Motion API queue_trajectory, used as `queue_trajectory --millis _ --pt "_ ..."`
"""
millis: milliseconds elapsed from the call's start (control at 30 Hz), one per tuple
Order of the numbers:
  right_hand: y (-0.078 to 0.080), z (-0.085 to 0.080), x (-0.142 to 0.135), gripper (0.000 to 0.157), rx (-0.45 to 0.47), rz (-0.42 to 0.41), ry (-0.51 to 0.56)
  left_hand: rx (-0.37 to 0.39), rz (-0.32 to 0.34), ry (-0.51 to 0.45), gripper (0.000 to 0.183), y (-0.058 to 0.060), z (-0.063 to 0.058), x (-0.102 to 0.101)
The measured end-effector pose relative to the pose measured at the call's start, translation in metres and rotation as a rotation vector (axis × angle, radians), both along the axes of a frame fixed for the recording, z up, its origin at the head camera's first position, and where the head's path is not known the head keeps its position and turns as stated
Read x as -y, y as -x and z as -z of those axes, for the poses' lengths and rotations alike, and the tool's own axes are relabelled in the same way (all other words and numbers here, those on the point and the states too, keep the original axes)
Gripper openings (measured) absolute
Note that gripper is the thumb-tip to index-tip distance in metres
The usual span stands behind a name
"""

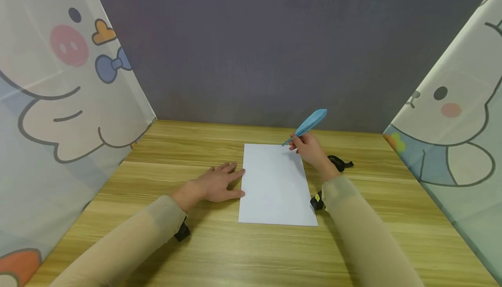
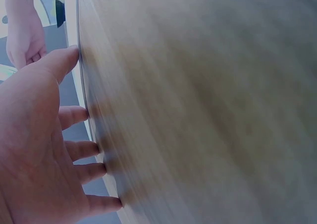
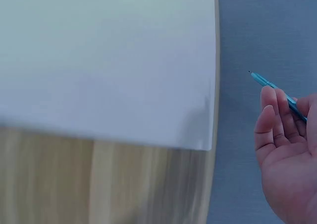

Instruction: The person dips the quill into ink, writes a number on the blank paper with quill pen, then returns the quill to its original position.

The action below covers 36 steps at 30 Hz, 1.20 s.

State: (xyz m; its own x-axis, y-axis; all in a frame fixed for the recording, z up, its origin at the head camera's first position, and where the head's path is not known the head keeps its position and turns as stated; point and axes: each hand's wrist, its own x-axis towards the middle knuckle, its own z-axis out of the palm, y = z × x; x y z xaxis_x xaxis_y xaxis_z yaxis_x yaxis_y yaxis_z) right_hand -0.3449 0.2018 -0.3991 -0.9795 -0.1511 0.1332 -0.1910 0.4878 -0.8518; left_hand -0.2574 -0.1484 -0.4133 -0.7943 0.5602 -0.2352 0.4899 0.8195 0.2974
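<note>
A white sheet of paper (image 1: 274,187) lies on the wooden table. My right hand (image 1: 309,148) pinches a blue feather pen (image 1: 310,122) over the paper's upper right corner. In the right wrist view the tip of the pen (image 3: 262,80) stands clear of the paper (image 3: 109,65), and the feather is out of frame. My left hand (image 1: 219,184) has its fingers spread, with thumb and forefinger at the sheet's left edge. From the left wrist, that hand (image 2: 34,144) shows its fingertips resting on the surface. Tiny faint marks appear near the paper's top edge.
The wood-grain table (image 1: 211,252) ends at a dark grey wall (image 1: 251,52). Cartoon-printed cloths hang at the left (image 1: 47,117) and right (image 1: 462,117). Black straps with small devices (image 1: 317,201) sit at both wrists.
</note>
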Motion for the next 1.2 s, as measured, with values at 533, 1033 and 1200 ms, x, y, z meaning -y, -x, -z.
queue_trajectory --millis 533,1033,1200 --pt "0.015 0.011 0.019 0.041 0.041 0.046 0.001 -0.006 0.002 0.003 0.084 -0.001 0.0 0.0" --pt "0.017 0.011 0.027 0.043 0.078 0.07 -0.036 -0.011 0.006 0.005 0.084 0.0 0.0 0.0" --pt "0.018 0.013 0.027 0.043 0.079 0.07 -0.036 -0.006 0.004 0.009 0.084 0.0 0.0 -0.001"
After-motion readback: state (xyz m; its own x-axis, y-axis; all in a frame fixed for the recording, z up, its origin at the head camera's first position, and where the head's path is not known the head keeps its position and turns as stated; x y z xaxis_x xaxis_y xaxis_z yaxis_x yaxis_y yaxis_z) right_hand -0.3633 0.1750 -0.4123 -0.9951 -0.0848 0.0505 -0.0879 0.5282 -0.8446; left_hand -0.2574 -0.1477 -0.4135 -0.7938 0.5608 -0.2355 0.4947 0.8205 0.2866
